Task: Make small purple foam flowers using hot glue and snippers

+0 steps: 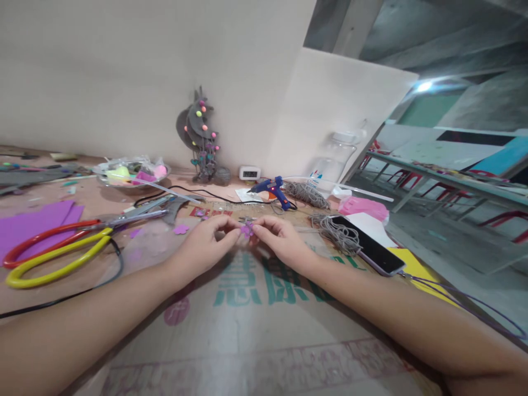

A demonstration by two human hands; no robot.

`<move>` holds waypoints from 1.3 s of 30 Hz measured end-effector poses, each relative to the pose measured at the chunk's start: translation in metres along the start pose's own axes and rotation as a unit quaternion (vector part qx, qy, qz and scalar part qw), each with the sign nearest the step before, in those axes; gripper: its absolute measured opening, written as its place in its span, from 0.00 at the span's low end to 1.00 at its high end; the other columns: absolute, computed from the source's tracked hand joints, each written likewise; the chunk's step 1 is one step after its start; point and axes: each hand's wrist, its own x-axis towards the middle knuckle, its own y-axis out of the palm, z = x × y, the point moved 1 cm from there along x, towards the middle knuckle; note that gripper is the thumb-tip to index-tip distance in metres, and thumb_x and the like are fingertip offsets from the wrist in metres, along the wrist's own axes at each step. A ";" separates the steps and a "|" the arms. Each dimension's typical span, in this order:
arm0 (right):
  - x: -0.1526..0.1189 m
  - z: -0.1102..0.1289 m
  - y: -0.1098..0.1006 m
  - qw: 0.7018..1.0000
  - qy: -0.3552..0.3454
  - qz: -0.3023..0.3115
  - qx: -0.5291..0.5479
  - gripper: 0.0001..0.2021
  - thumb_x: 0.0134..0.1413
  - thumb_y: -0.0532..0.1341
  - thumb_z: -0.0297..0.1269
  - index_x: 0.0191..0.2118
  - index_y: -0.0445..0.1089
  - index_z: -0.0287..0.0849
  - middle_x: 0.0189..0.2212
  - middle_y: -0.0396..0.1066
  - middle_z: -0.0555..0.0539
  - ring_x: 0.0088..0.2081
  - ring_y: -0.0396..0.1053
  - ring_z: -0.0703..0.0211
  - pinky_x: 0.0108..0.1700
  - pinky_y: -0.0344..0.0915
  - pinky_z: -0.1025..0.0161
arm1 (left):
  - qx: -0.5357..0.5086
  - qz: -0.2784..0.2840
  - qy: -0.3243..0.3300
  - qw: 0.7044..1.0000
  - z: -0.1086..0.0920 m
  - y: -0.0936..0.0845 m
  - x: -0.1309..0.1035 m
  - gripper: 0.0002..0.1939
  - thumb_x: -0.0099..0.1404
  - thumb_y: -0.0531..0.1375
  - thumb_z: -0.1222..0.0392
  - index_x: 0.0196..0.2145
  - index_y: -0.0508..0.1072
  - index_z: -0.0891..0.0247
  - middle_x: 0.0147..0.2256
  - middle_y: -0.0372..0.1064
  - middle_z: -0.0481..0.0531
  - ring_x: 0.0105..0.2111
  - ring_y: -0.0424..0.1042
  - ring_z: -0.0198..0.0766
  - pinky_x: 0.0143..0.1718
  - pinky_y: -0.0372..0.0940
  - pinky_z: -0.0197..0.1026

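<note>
Over the printed cardboard [256, 335], a small purple flower cutout [247, 230] is pinched between my two hands. My left hand [210, 242] grips its left side with thumb and index finger. On its right side, my right hand [280, 239] does the same with closed fingertips. Another purple cutout [181, 229] lies just left of my left hand. A blue hot glue gun [277, 191] with a small red light rests behind both hands. The fingers cover part of the flower, so its exact make-up cannot be told.
Red-and-yellow-handled scissors [66, 247] and purple sheets [41, 228] lie left. Behind are a bowl of bright pieces [136, 175], a grey moon decoration [200, 135] and a small digital clock [249, 173]. Grey cord [336, 234], a phone [371, 247] and a clear jug [334, 159] stand right.
</note>
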 end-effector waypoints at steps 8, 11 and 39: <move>-0.006 0.010 0.002 0.997 -0.021 0.067 -0.028 0.11 0.54 0.55 0.39 0.25 0.64 0.39 0.19 0.62 0.53 0.22 0.59 0.69 0.26 0.56 0.70 | -0.025 0.029 0.093 0.995 0.001 0.002 0.000 0.12 0.60 0.53 0.65 0.41 0.71 0.60 0.48 0.67 0.53 0.50 0.64 0.39 0.53 0.56 0.45; -0.006 0.010 0.002 0.997 -0.017 0.066 -0.030 0.11 0.54 0.54 0.39 0.25 0.63 0.39 0.18 0.59 0.54 0.20 0.55 0.70 0.22 0.52 0.71 | -0.039 0.011 0.035 0.999 0.000 0.000 0.001 0.07 0.59 0.54 0.63 0.31 0.71 0.61 0.44 0.69 0.53 0.48 0.65 0.42 0.53 0.56 0.47; -0.004 0.006 -0.001 0.983 -0.076 -0.031 -0.164 0.09 0.54 0.53 0.34 0.26 0.65 0.40 0.21 0.64 0.52 0.25 0.61 0.66 0.29 0.56 0.69 | -0.106 0.064 -0.055 0.991 -0.003 0.006 0.000 0.07 0.60 0.54 0.57 0.31 0.66 0.63 0.23 0.67 0.46 0.26 0.68 0.35 0.28 0.62 0.36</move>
